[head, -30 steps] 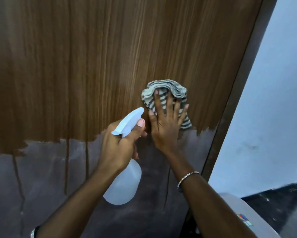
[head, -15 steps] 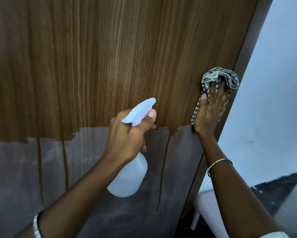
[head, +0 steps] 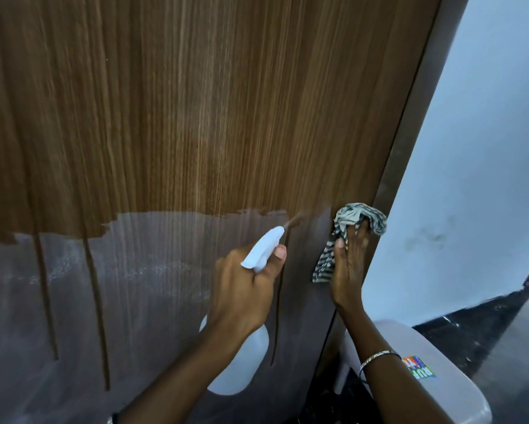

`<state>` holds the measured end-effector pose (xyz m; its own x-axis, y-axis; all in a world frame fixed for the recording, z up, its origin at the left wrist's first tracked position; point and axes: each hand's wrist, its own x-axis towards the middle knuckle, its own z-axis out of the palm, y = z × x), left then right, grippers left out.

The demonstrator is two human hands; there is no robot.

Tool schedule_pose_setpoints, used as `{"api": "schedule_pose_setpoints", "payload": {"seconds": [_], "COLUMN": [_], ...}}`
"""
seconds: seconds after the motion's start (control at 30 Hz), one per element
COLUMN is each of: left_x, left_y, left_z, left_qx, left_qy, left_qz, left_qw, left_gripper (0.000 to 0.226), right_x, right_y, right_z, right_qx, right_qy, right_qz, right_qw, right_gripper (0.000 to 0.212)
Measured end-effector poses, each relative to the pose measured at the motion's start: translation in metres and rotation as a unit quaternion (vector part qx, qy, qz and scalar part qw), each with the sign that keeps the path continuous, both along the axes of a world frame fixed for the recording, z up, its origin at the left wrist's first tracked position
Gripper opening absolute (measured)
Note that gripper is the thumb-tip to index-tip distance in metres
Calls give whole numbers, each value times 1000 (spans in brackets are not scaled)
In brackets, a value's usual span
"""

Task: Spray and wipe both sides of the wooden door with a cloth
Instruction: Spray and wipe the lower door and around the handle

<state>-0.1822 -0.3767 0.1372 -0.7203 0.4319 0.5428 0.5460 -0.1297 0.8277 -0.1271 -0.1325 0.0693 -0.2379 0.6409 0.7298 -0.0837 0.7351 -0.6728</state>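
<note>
Left hand gripping the spray bottle, we press the cloth with our right hand at the door's right edge, dull film leftward

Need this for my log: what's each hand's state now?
Left hand: closed, holding the spray bottle.
Right hand: open, pressing the cloth against the door.

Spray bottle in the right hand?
No, the left hand grips the spray bottle; the right hand presses the striped cloth on the door.
</note>
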Motion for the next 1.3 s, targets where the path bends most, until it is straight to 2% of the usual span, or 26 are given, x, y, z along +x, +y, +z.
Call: {"api": "schedule_pose_setpoints", "payload": {"seconds": [0.07,0.23,0.37,0.47,0.53,0.67,0.77,0.83,0.93,1.03,1.1,1.17,1.23,1.3], "left_x": [2,7,0,-7,-12,-20,-23,-23,-25,-28,-31,-33,-34,-34], "left_y": [2,-3,-4,-5,-6,-11,-18,-21,-26,-30,-32,-34,-36,-40], "left_z": [-9,-11,-2,5,7,6,3,1,0,-1,-1,-1,-2,-2], "left_qx": [-16,-1,14,44,51,57,56,49,45,39,41,44,42,41], "left_qy": [-4,-12,-4,-11,-13,-9,-24,-37,-50,-58,-60,-59,-61,-66], "left_qz": [20,-13,-33,-46,-55,-67,-78,-83,-87,-78,-74,-68,-66,-65], "left_qw": [1000,1000,999,998,997,996,995,995,994,995,995,995,995,995], "left_gripper": [54,29,25,20,18,14,9,12,19,23,19,15,18,20], "right_x": [3,-6,-20,-34,-41,-43,-37,-35,-39,-53,-62,-69,-68,-62], "right_y": [-4,-12,-14,-17,-18,-28,-44,-51,-57,-51,-49,-50,-50,-45], "right_z": [-4,7,65,115,119,38,-36,-52,-25,41,88,115,111,74], "right_qx": [2,26,75,122,146,167,120,106,111,128,149,181,204,203], "right_qy": [-3,-9,-41,-14,4,-15,-16,-19,-14,7,25,29,23,2], "right_qz": [3,-53,-131,-167,-190,-206,-178,-172,-187,-213,-222,-234,-241,-238], "right_qw": [1000,998,988,978,971,964,977,979,976,969,963,955,949,950], "right_gripper": [54,51,52,51,53,55,48,49,50,57,63,59,58,57]}}
